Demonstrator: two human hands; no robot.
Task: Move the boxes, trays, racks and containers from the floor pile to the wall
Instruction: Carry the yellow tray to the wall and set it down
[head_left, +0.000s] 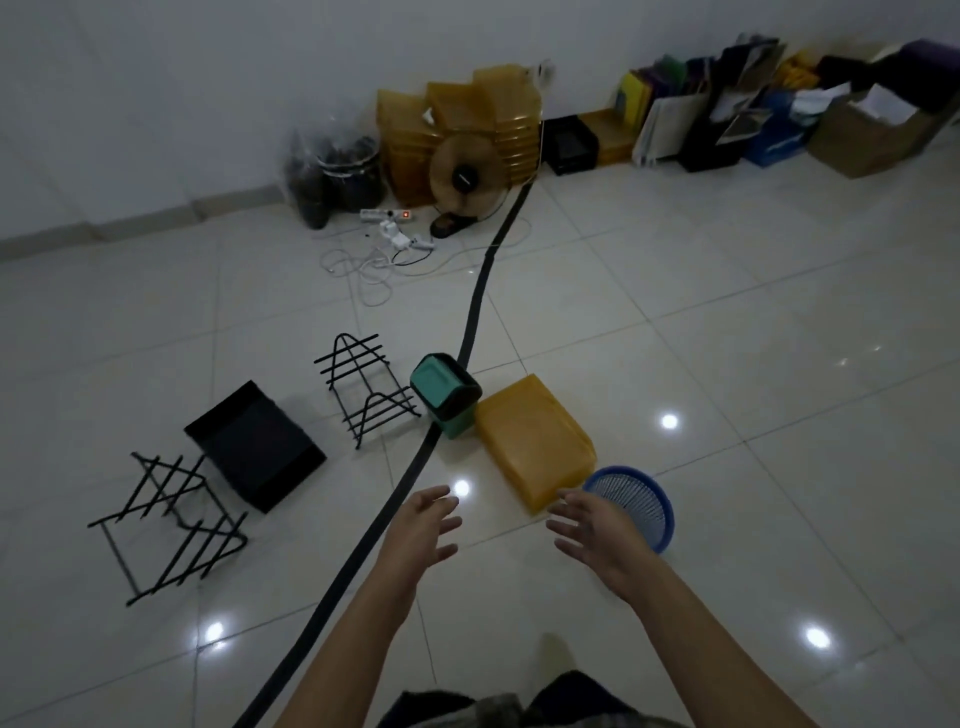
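A yellow translucent tray (535, 441) lies upside down on the tiled floor just beyond both hands. My left hand (423, 527) and my right hand (592, 535) are stretched out above the floor with fingers spread, holding nothing. A blue mesh basket (636, 501) lies on its side right behind my right hand. A small green bin (447, 395) stands next to the tray. Further left are a black tray (254, 447) and two black wire racks, one (366, 389) near the bin and one (169, 525) at the far left.
A long black cable cover (467, 332) runs across the floor to the wall. At the wall stand stacked yellow trays (467, 114), a fan (467, 176), a black crate (571, 143), bags, folders and a cardboard box (867, 135). A power strip with loose cables (384, 234) lies near the fan.
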